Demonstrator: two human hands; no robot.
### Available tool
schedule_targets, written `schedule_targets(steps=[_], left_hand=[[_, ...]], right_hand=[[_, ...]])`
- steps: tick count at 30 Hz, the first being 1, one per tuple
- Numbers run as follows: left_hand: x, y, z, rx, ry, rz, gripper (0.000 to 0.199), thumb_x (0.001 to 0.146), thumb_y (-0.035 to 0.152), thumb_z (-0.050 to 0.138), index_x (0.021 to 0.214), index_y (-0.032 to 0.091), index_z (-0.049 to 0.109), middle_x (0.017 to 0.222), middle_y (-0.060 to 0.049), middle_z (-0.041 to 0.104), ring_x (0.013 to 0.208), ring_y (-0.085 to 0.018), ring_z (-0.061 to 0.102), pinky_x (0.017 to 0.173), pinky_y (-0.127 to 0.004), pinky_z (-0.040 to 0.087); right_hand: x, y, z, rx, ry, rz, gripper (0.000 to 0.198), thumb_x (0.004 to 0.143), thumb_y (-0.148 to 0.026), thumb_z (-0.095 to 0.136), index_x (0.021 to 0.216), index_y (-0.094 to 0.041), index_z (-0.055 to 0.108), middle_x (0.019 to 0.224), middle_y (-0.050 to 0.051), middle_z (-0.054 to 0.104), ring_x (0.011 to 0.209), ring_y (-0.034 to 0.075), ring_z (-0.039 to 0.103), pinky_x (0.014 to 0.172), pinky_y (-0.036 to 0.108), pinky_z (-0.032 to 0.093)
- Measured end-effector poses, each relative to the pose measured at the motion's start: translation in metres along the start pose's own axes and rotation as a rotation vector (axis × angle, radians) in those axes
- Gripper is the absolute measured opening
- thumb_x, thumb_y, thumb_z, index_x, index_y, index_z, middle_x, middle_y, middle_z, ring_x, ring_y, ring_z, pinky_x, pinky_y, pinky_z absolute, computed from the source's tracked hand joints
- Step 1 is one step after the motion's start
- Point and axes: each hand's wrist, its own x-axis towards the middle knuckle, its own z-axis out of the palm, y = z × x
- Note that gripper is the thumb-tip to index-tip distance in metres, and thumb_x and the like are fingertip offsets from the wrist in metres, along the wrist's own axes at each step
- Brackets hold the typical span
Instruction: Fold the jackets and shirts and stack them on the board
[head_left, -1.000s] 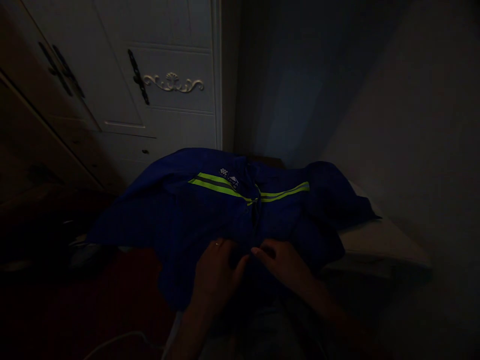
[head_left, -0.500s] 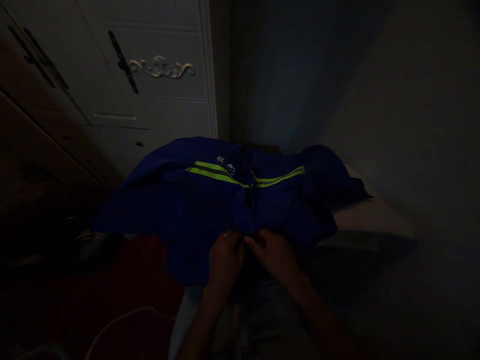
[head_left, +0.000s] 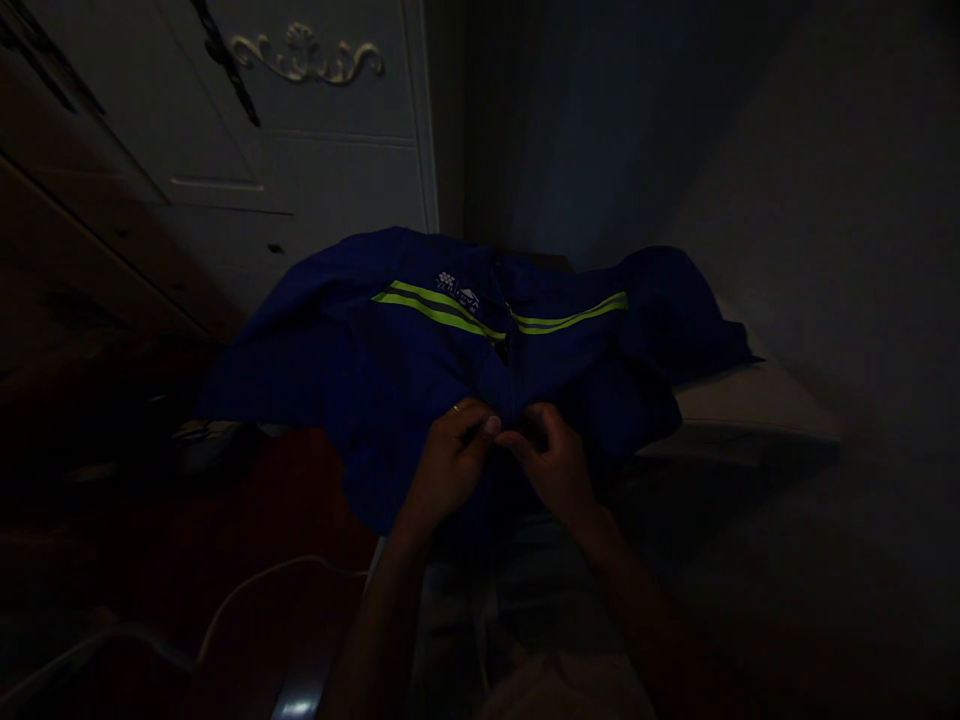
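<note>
A blue jacket (head_left: pixel 420 365) with yellow-green and grey stripes across the chest and a small white logo lies spread out, its sleeves reaching to both sides. Down its middle runs the front opening. My left hand (head_left: pixel 454 455), with a ring on one finger, pinches the jacket's front edge low on the opening. Close beside it, my right hand (head_left: pixel 551 460) grips the other front edge between thumb and fingers. The thumbs nearly meet. Dim light and the fingers hide the exact bit of cloth held.
The jacket rests on a pale board-like surface (head_left: pixel 757 405), whose end shows at right. White cabinet doors (head_left: pixel 337 180) with dark handles stand behind. A white cable (head_left: pixel 251 580) crosses the reddish floor (head_left: pixel 262 510) at left. A plain wall (head_left: pixel 847 250) rises at right.
The view has tilted downward, so the jacket and both hands appear higher. The two jacket fronts look closer together, and both hands stay at the opening.
</note>
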Motion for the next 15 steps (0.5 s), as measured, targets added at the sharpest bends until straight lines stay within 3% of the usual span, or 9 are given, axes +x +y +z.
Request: schedule_targets(steps=[8,12,15], left_hand=[[-0.0005,-0.002,-0.0048,-0.03,-0.093,-0.055,0.029,0.095,0.035,0.045,0.073,0.018,0.051,0.068,0.003,0.046,0.065,-0.012,0.043,0.062,-0.025,0.036],[-0.0023,0.0014,-0.0049,-0.005,-0.087,-0.038,0.027,0.096,0.033,0.044,0.076,0.018,0.054,0.069,0.002,0.049,0.064,-0.012,0.046,0.062,-0.025,0.036],[-0.004,0.0064,-0.0052,0.175,-0.027,0.014,0.024,0.097,0.028,0.044,0.078,0.018,0.054,0.07,0.001,0.053,0.065,-0.013,0.05,0.063,-0.026,0.037]], right_hand=[[0.0012,-0.0026,0.0002,-0.091,0.036,-0.128,0.022,0.094,-0.036,0.051,0.093,-0.019,0.065,0.081,0.004,0.07,0.073,0.017,0.066,0.069,0.026,0.05],[0.0009,-0.0021,0.0005,-0.272,0.079,-0.185,0.015,0.089,-0.027,0.05,0.086,-0.019,0.063,0.073,0.003,0.066,0.065,0.015,0.061,0.063,0.025,0.046],[0.0049,-0.0084,-0.0057,-0.337,0.086,-0.151,0.009,0.081,-0.02,0.049,0.076,-0.019,0.057,0.065,-0.001,0.057,0.057,0.013,0.053,0.056,0.023,0.039]])
